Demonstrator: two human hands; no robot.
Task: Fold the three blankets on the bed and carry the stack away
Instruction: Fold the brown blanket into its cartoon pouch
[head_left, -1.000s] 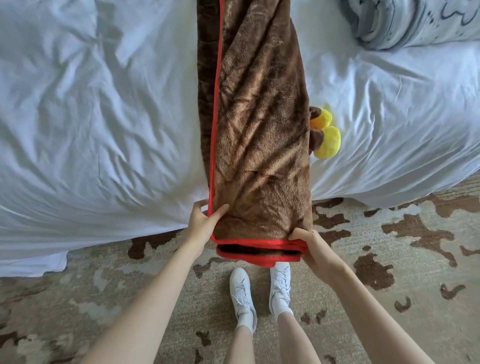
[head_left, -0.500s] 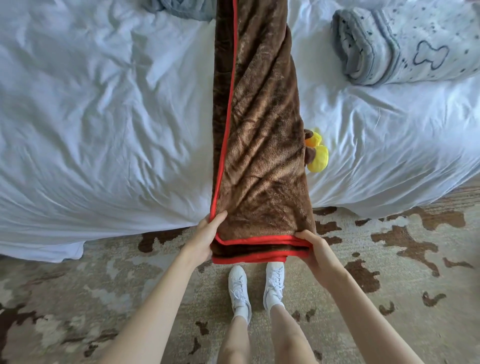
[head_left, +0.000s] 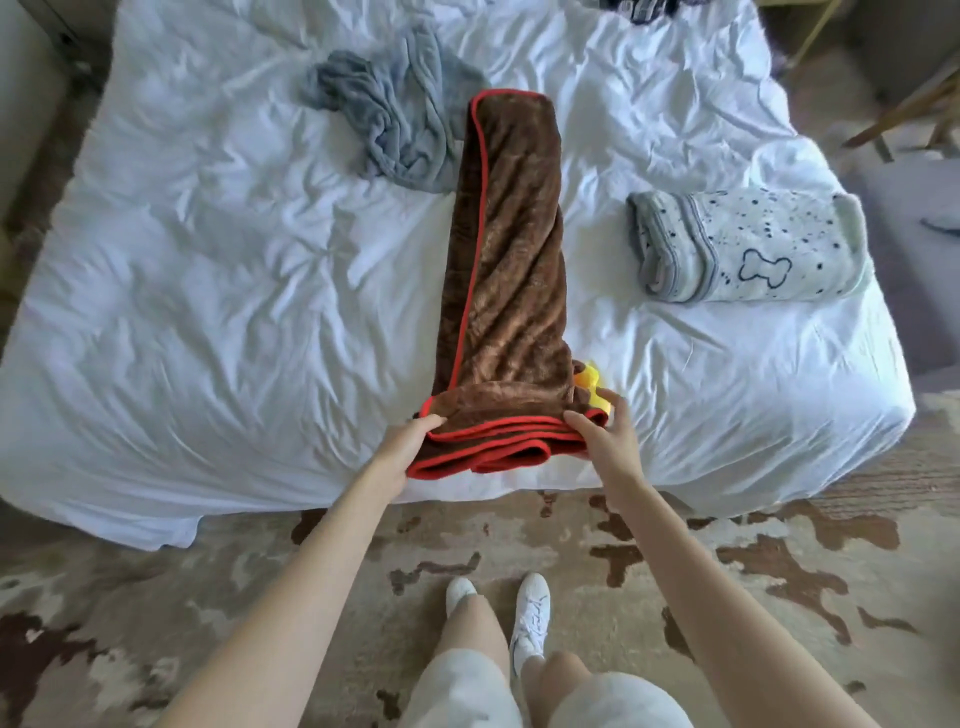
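Where brown blanket (head_left: 509, 270) ends, left fingers (head_left: 432, 423) grip one corner, right fingers (head_left: 619, 415) another.

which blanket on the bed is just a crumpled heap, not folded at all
The plain grey blanket, far across the bed. The bone-print blanket on the right is folded, and the brown red-edged blanket lies as a long folded strip.
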